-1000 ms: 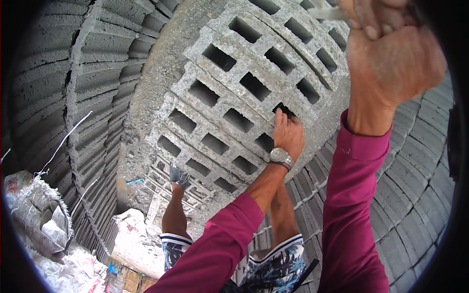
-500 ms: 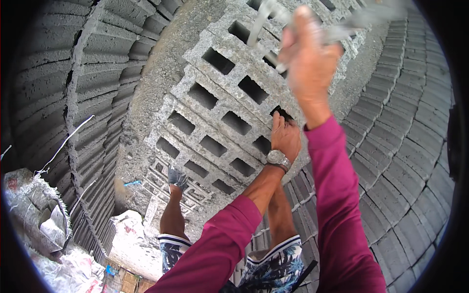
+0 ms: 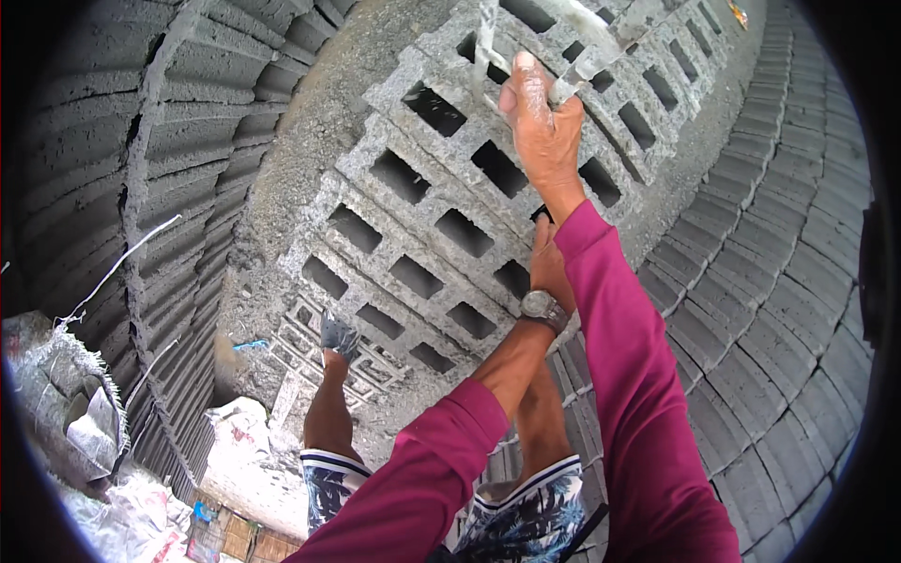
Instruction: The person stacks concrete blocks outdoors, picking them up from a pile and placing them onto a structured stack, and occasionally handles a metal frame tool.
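A grey metal tool with bent, rod-like bars [image 3: 486,52] is in my right hand [image 3: 546,127], fingers closed round it above the blocks. Its exact kind does not show. Under it lie rows of grey hollow concrete blocks [image 3: 441,199] with rectangular holes facing up. My left hand [image 3: 550,258], a watch [image 3: 542,308] on its wrist, is down on these blocks. Its fingers lie together with the tips hooked at the edge of one hole. My right wrist and sleeve partly cover that hand.
Stacked concrete blocks [image 3: 197,122] rise on the left, and more rows [image 3: 751,310] line the right. Rough gritty ground [image 3: 314,122] runs between. White sacks [image 3: 239,436] lie at lower left, with loose white strings [image 3: 127,258] nearby. My foot [image 3: 338,336] stands by the near blocks.
My right hand has moved left and slightly down with the metal tool, which was blurred before. My left hand stays at about the same hole, now more covered.
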